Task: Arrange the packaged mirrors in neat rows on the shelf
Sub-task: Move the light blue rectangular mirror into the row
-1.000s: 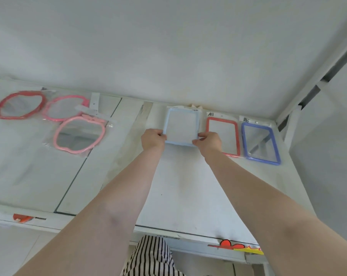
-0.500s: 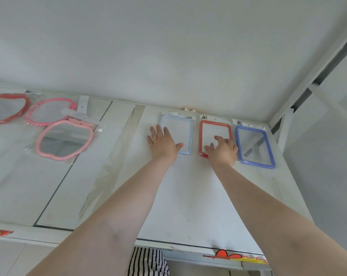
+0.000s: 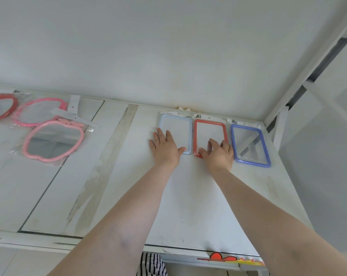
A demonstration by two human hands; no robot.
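Note:
Three packaged rectangular mirrors lie side by side against the back wall of the white shelf (image 3: 188,196): a light blue one (image 3: 178,124), a red one (image 3: 209,130) and a dark blue one (image 3: 248,144). My left hand (image 3: 164,148) lies flat with fingers spread on the lower left corner of the light blue mirror. My right hand (image 3: 218,154) rests, fingers apart, on the lower edge of the red mirror. At the far left lie three apple-shaped packaged mirrors: a red one (image 3: 1,108), a pink one (image 3: 39,111) and a lighter pink one (image 3: 53,141).
The shelf's back wall (image 3: 168,56) rises just behind the rectangular mirrors. A white upright post (image 3: 276,124) stands at the right rear corner. A strip of worn tape (image 3: 109,156) runs diagonally across the shelf. A red and yellow sticker (image 3: 228,258) marks the front edge.
Both hands gripped the light blue mirror a second ago. They let it go against the wall, and now lie flat on the light blue and red mirrors.

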